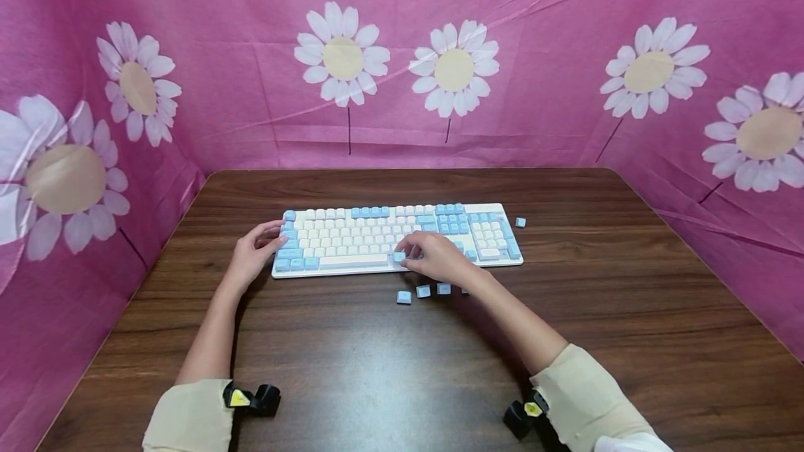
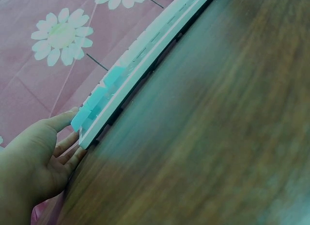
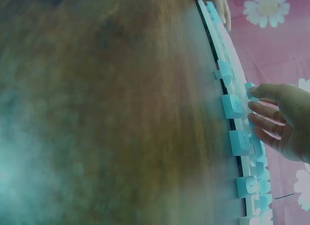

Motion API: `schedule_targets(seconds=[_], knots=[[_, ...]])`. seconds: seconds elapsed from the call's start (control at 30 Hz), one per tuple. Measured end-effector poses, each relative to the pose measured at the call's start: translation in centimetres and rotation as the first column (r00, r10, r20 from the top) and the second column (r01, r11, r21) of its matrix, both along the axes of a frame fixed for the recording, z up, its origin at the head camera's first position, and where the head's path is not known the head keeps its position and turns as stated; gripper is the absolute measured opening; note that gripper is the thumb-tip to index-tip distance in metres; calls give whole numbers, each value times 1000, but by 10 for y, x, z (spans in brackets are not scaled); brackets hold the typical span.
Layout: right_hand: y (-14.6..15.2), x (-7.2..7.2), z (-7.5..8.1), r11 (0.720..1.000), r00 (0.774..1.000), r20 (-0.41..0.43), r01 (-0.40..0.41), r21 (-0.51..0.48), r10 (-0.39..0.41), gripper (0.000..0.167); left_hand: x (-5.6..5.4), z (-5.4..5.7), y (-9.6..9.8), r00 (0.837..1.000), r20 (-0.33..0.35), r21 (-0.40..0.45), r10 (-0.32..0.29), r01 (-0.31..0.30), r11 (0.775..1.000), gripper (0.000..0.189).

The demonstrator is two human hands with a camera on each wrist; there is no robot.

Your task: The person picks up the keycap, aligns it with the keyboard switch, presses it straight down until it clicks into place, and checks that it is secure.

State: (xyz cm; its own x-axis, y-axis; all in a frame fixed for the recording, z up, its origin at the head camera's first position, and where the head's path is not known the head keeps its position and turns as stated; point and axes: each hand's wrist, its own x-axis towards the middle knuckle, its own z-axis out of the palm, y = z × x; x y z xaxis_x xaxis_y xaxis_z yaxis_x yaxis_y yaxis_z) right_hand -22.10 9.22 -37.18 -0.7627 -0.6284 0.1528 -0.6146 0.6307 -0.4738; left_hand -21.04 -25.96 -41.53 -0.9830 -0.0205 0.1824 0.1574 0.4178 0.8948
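A white and light-blue keyboard (image 1: 352, 236) lies on the wooden table. At its left end my left hand (image 1: 254, 250) grips the edge; in the left wrist view the thumb (image 2: 65, 119) lies against the end keys, the other fingers lower along the side. My right hand (image 1: 433, 255) is over the bottom row, just right of the space bar (image 1: 354, 261). Between its thumb and fingertips it pinches a light-blue keycap (image 3: 250, 91). Some keys beneath the right hand are hidden. A row of several loose blue keycaps (image 1: 423, 291) lies in front of the keyboard, the rightmost partly behind the right forearm.
Another blue keycap (image 1: 520, 222) lies off the keyboard's right end. Brown table (image 1: 339, 361) surface extends around the keyboard. Pink cloth (image 1: 389, 138) with white daisies hangs at the back and both sides.
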Motion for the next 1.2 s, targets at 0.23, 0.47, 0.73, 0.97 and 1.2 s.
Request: schedule_targets(seconds=[0.23, 0.47, 0.73, 0.97, 1.2], knots=[[-2, -1, -1, 1000, 1000, 5, 28, 10, -28, 17, 0, 1, 0, 1000, -3, -5, 2, -2, 1000, 43], [-5, -1, -2, 1000, 999, -34, 9, 7, -9, 19, 0, 0, 0, 1000, -2, -5, 4, -4, 1000, 43], [-7, -2, -4, 1000, 998, -64, -6, 18, 7, 19, -1, 1, 1, 1000, 5, -6, 10, -10, 1000, 42], [-8, -3, -5, 1000, 997, -70, 14, 19, -13, 19, -1, 3, 2, 1000, 12, -5, 9, -9, 1000, 42], [-10, 0, -5, 998, 995, -90, 44, 50, -40, 17, -1, 3, 2, 1000, 11, -4, 11, -11, 1000, 42]])
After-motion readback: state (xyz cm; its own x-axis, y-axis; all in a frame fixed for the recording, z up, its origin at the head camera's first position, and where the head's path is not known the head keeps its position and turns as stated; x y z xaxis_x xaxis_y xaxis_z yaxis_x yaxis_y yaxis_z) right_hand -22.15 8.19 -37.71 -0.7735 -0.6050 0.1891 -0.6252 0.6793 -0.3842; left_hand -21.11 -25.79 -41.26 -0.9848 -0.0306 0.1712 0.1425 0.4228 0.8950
